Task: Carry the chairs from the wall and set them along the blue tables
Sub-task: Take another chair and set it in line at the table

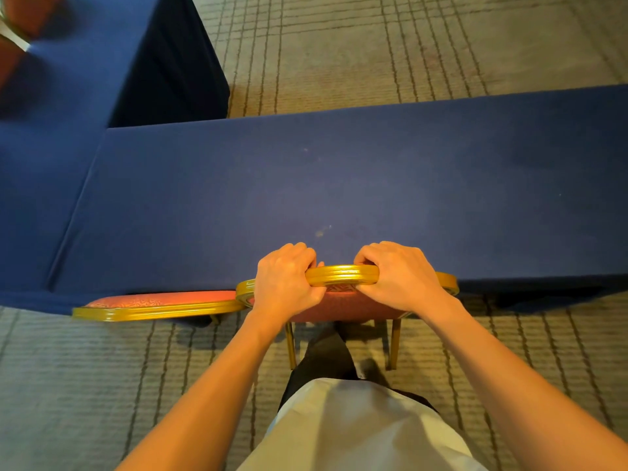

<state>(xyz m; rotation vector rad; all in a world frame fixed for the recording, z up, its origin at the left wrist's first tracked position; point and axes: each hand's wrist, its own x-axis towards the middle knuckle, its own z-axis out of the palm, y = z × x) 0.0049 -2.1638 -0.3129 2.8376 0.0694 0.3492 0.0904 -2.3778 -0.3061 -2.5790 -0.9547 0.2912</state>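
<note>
Item: chair [341, 274], gold frame, red patterned back pad.
- Hidden: its seat and front legs lay under the table edge or behind the back and your arms. Only the top rail, part of the back pad and two gold rear legs [291, 345] showed. Whether all its legs touched the floor could not be told.
- Position: it stood directly in front of you, its back toward you and its top rail at the near edge of the blue table [339, 192].
- Left hand [285, 287]: clenched over the left part of the top rail, fingers curled over the far side.
- Right hand [402, 278]: grasping the right part of the same rail, with a short bare stretch of rail between your two hands.
- Second chair [159, 305]: same pattern, just beside the first on your left. Only its back rail and a strip of pad were visible.
- Second blue table [51, 147]: it met the first at its left end and ran away from you, cut off by the frame.
- Upper left corner: red shapes [23, 15], too blurred to identify.
- Floor: grey-beige carpet [373, 45] with dark grid lines.
- Your white shirt [356, 430] and dark trousers [326, 358] filled the lower middle.
</note>
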